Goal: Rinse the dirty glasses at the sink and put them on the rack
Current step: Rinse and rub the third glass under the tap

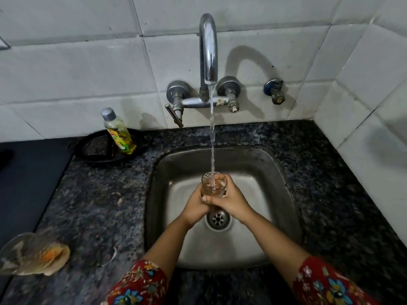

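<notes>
A clear drinking glass (213,184) stands upright over the steel sink (273,172), right under the running stream from the chrome tap (208,49). Water falls into its mouth. My left hand (195,205) wraps the glass's lower part from the left. From the right, my right hand (231,200) curls its fingers round the glass's side. A second glass (28,254) lies on its side on the counter at the far left, with orange residue inside. No rack is in view.
A dish-soap bottle (119,133) leans in a black round pan (97,148) behind the sink's left corner. The dark granite counter (99,194) surrounds the sink. The drain (218,219) sits below my hands. White tiled walls close the back and right.
</notes>
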Tool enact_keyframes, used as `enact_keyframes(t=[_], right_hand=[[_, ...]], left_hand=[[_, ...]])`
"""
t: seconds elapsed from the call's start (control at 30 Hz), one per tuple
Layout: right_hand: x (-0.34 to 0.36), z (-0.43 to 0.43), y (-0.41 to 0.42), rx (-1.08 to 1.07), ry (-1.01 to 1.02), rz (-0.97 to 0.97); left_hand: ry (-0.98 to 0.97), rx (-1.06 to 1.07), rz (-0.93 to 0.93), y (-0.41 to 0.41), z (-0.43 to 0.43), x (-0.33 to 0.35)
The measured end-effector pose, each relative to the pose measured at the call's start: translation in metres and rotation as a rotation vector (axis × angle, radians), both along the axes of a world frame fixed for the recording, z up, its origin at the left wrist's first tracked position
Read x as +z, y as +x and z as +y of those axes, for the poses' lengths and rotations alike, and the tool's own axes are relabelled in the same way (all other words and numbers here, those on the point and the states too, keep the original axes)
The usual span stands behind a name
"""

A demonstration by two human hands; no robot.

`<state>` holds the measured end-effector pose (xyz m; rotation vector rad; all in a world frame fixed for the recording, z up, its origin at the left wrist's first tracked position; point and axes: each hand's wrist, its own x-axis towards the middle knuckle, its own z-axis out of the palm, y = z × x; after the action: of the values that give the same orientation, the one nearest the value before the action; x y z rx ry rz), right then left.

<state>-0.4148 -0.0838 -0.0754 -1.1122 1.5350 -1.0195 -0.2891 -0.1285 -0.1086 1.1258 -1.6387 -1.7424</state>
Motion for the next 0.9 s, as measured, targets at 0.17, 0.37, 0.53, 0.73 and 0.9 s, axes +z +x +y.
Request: enact_keyframes(t=[0.17,0.37,0.53,0.73,0.9], right_hand=[[0.005,0.009,-0.011,0.113,-0.416,0.68],[0.012,-0.024,-0.018,0.466,-0.234,1.397],[0.004,-0.042,0.006,0.917,0.115,1.35],[0.005,-0.03,-0.019,0.96,-0.048,0.836],[0.004,-0.026,0.004,1.058,0.056,1.409]], left_hand=[[-0.054,0.122,-0.003,0.001,-0.006,-0.011],[-0.076,0.025,-0.059,0.002,-0.014,-0.019],[-0.185,0.143,-0.031,-0.004,-0.012,-0.026],[-0.063,-0.208,-0.094,0.008,-0.023,-0.022],[-0.312,0.106,-0.135,-0.006,-0.007,-0.027]])
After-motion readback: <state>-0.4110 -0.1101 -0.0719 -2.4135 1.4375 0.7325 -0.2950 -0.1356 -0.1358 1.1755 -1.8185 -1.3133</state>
